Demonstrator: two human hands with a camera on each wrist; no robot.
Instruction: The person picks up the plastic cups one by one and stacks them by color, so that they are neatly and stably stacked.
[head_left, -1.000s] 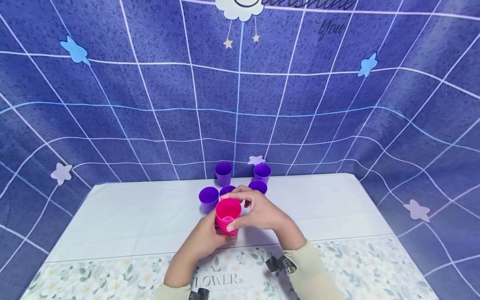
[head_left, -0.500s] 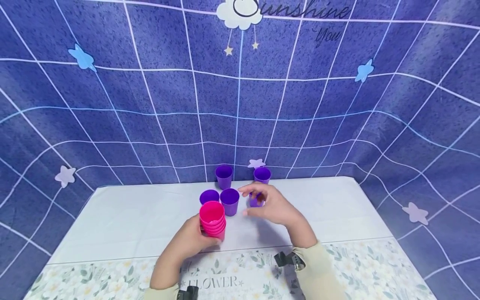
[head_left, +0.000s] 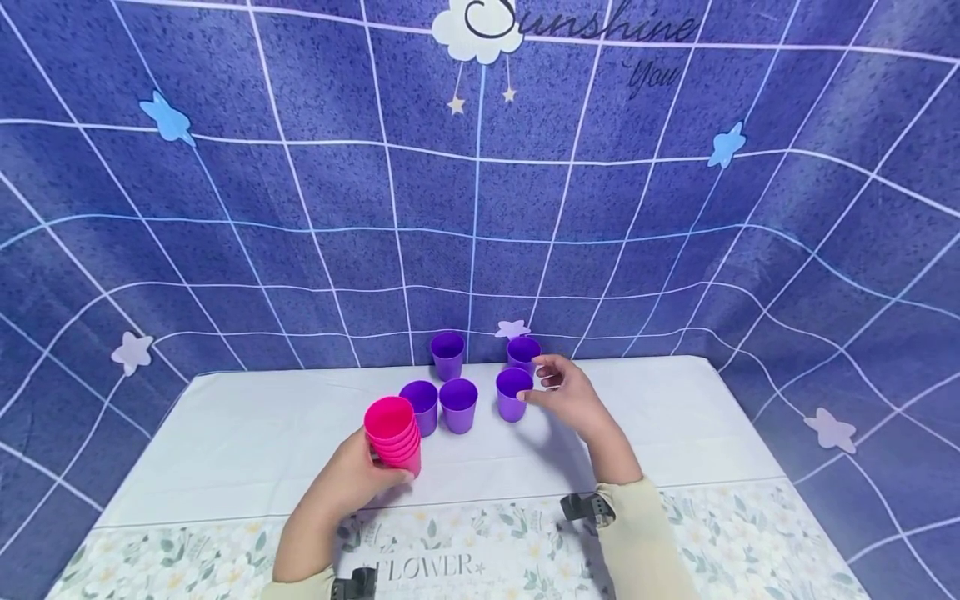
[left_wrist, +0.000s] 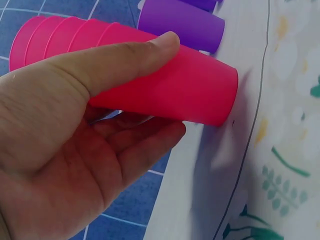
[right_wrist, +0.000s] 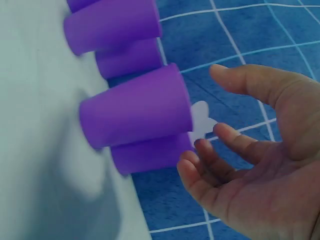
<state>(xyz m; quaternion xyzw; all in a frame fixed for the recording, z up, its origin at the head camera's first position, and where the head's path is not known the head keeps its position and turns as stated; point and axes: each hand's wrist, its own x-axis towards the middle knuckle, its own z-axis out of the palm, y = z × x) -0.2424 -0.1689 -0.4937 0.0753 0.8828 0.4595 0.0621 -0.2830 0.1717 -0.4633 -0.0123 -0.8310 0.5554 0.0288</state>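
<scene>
My left hand [head_left: 358, 475] grips a stack of nested pink cups [head_left: 393, 433], thumb along one side, as the left wrist view shows with the stacked cups [left_wrist: 165, 85]. The stack is tilted a little in the head view. My right hand [head_left: 573, 400] is beside the front right purple cup [head_left: 512, 398], its fingers apart and loosely bent. In the right wrist view that purple cup [right_wrist: 137, 107] stands just off the fingertips, with nothing in the right hand [right_wrist: 260, 160]. Behind it is another purple cup [head_left: 522, 350].
Two purple cups stand close together near the middle, the left cup [head_left: 422, 408] and the right cup [head_left: 459, 407]. A further purple cup [head_left: 447, 357] is behind them by the blue grid backdrop [head_left: 300, 167]. A floral cloth strip [head_left: 187, 558] runs along the white table's [head_left: 262, 442] front.
The left hand has carried the pink stack left, away from the right hand. My right hand has let go of the stack and moved right, to beside the front right purple cup.
</scene>
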